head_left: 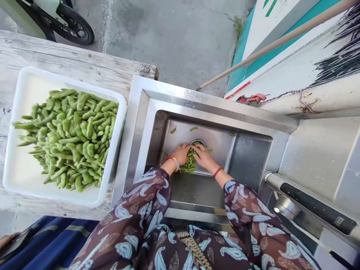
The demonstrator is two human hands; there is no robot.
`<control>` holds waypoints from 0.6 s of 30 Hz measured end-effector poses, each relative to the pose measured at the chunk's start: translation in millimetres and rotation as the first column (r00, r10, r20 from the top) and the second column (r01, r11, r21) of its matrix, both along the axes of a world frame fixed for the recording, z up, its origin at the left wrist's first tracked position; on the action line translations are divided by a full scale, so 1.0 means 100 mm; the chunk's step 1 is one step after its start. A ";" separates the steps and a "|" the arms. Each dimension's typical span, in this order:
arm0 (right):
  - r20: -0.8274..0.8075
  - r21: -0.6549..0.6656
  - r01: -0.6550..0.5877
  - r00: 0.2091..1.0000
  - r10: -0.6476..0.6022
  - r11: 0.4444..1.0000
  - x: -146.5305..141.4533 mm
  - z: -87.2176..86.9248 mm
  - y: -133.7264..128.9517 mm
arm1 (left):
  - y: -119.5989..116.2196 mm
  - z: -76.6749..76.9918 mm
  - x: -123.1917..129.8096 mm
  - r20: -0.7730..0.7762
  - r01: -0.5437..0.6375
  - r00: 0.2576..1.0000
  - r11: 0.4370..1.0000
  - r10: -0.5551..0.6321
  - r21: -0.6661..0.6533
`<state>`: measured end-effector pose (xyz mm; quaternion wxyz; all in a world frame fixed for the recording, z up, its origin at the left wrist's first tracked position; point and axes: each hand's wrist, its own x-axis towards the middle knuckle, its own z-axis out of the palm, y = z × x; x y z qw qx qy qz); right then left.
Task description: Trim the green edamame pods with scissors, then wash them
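Note:
Both my hands reach down into a steel sink (222, 150), around a small heap of green bean pods (189, 165) by the round drain. My left hand (181, 154) rests against the heap's left side, and my right hand (204, 156) touches it from the right, fingertips near the drain. The fingers of each hand are bent over pods; what they grip, if anything, is too small to make out. A few single pods (194, 128) lie on the sink floor beyond. Left of the sink, a white tray (33, 84) holds a large pile of green pods (75, 138).
The tray stands on a weathered wooden table (92, 62). A faucet (309, 202) is at the sink's right. A wooden pole (270, 47) leans behind it. A wheel (74, 26) shows at upper left, and another person's hand (8, 242) at lower left.

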<state>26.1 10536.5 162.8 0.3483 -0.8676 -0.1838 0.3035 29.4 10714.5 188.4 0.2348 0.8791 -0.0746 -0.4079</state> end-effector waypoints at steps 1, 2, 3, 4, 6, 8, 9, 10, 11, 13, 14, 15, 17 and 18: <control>-0.018 0.026 -0.044 0.999 0.045 0.999 -0.05 0.08 -0.11 | 0.01 0.08 -0.09 -0.034 0.034 0.999 0.999 -0.034 -0.017; -0.026 0.040 -0.067 0.997 0.068 0.997 -0.05 0.13 -0.23 | 0.03 0.14 -0.14 -0.052 0.059 0.997 0.998 -0.060 -0.024; -0.023 0.040 -0.062 0.998 0.063 0.997 0.01 0.17 -0.36 | 0.06 0.19 -0.14 -0.044 0.064 0.997 0.998 -0.065 -0.016; -0.009 0.023 -0.028 1.000 0.028 0.999 0.11 0.18 -0.50 | 0.09 0.22 -0.10 -0.008 0.046 0.999 0.999 -0.046 0.009; 0.066 -0.062 0.139 0.989 -0.135 0.988 0.40 0.13 -0.77 | 0.17 0.20 0.07 0.135 -0.069 0.989 0.994 0.057 0.084; 0.171 -0.176 0.367 0.925 -0.338 0.913 0.67 0.02 -0.98 | 0.26 0.12 0.25 0.289 -0.255 0.935 0.955 0.205 0.149; 0.225 -0.232 0.474 0.876 -0.428 0.849 0.76 -0.05 -1.04 | 0.30 0.05 0.32 0.327 -0.335 0.906 0.927 0.268 0.171; 0.259 -0.268 0.541 0.838 -0.481 0.797 0.80 -0.12 -1.06 | 0.32 -0.01 0.36 0.338 -0.391 0.887 0.901 0.315 0.187; 0.272 -0.289 0.571 0.818 -0.506 0.768 0.79 -0.18 -1.04 | 0.32 -0.07 0.36 0.328 -0.420 0.880 0.886 0.345 0.195; 0.226 -0.286 0.524 0.850 -0.475 0.802 0.65 -0.26 -0.90 | 0.28 -0.15 0.27 0.255 -0.382 0.908 0.907 0.332 0.177; 0.188 -0.271 0.475 0.879 -0.438 0.837 0.53 -0.28 -0.78 | 0.24 -0.17 0.19 0.202 -0.317 0.937 0.937 0.286 0.144; 0.145 -0.251 0.416 0.909 -0.391 0.874 0.40 -0.28 -0.66 | 0.19 -0.17 0.09 0.146 -0.238 0.964 0.966 0.222 0.104; 0.049 -0.201 0.286 0.958 -0.282 0.937 0.13 -0.24 -0.43 | 0.08 -0.12 -0.08 0.025 -0.087 0.996 0.996 0.087 0.031; 0.000 -0.176 0.225 0.973 -0.229 0.958 0.00 -0.19 -0.35 | 0.05 -0.08 -0.15 -0.039 -0.024 0.999 1.000 0.024 0.002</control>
